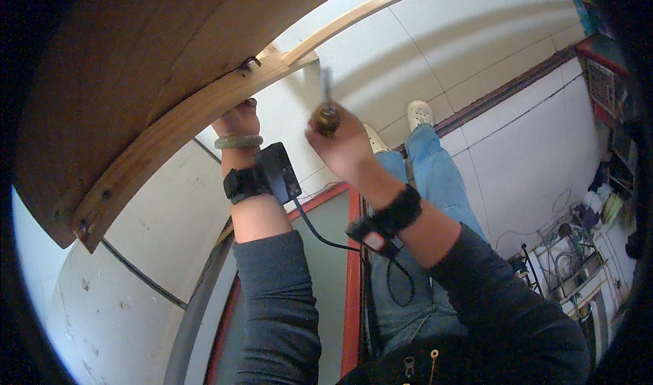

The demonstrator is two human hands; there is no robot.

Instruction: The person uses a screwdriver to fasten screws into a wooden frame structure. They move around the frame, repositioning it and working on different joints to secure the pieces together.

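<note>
My right hand [342, 145] is closed around the rounded brownish handle of a screwdriver [328, 119]. Its thin metal shaft points away from me and is blurred by motion. The tool stands apart from the wooden rail [204, 113], to the right of the rail's end. At that rail's lower edge is my left hand [239, 120], its fingers curled in and partly hidden by the wood; what they hold does not show. A bent dark metal hook [252, 62] sticks out of the joint between the rail and a broad brown wooden panel [136, 52].
A slim pale wooden strip [360, 12] curves away from the rail's end. Below me stands a red-edged, grey-topped piece [354, 269] beside my legs. A dark strip [503, 89] crosses the tiled floor [401, 65]. Cluttered racks [578, 276] stand at right.
</note>
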